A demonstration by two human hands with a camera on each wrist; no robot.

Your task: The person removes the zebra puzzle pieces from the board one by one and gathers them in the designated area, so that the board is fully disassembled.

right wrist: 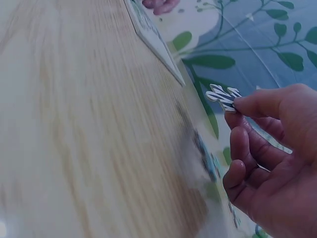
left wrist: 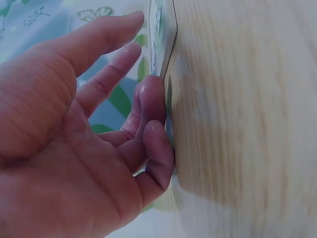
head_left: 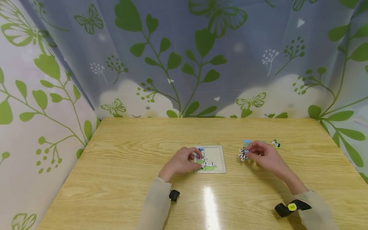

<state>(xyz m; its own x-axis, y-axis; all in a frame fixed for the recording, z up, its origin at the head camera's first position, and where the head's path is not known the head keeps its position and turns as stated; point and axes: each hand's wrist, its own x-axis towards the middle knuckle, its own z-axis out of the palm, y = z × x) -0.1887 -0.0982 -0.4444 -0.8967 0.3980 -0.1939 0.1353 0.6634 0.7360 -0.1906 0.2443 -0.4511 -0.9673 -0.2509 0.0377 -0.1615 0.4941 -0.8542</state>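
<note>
A square puzzle tray (head_left: pixel 223 159) with a pale frame lies mid-table. Printed pieces (head_left: pixel 209 167) with zebra and grass patterns fill its left and lower parts; its upper right shows bare board. My left hand (head_left: pixel 181 161) is at the tray's left edge, thumb and forefinger spread over the pieces there. In the left wrist view, that thumb and forefinger stand apart with nothing between them, and the other fingers bend near the tabletop. To the right of the tray, my right hand (head_left: pixel 265 156) pinches a black-and-white striped puzzle piece (right wrist: pixel 223 97) between thumb and fingertips, above the table.
Loose puzzle pieces lie beyond and beside my right hand, among them a blue one (head_left: pixel 246 141) and a black-and-white one (head_left: pixel 276 143). A wooden table (head_left: pixel 120 166) carries everything. Behind it hangs a leaf-patterned curtain (head_left: pixel 172 64).
</note>
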